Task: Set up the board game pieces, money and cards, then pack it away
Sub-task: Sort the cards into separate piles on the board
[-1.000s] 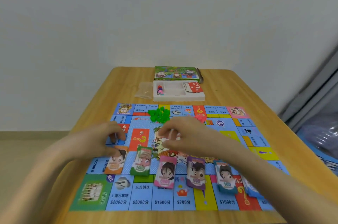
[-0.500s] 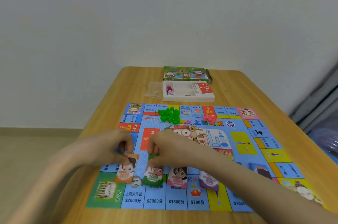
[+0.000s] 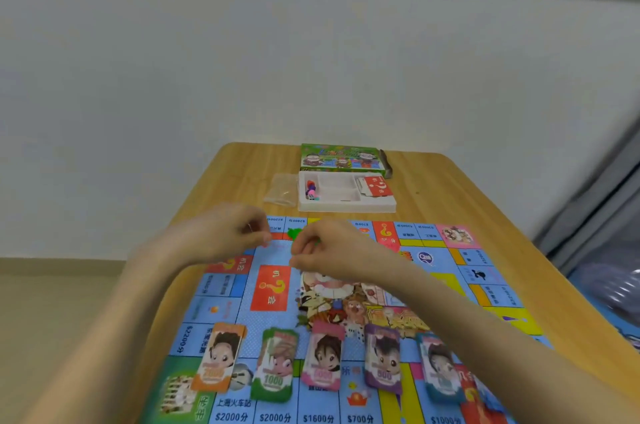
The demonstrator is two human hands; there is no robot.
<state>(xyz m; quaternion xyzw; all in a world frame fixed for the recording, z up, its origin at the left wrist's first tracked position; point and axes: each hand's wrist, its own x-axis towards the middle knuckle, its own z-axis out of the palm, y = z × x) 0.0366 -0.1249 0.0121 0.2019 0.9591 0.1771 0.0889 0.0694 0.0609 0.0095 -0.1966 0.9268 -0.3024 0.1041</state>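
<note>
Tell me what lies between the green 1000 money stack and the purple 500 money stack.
In the head view, a pink money stack lies between them, on the game board.

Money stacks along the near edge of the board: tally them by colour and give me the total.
orange stack: 1
green stack: 1
pink stack: 1
purple stack: 1
teal stack: 1
Total: 5 clearly seen; the right forearm covers the row's right end.

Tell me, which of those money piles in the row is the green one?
The green pile is second from the left, marked 1000, between the orange pile and the pink pile.
</note>
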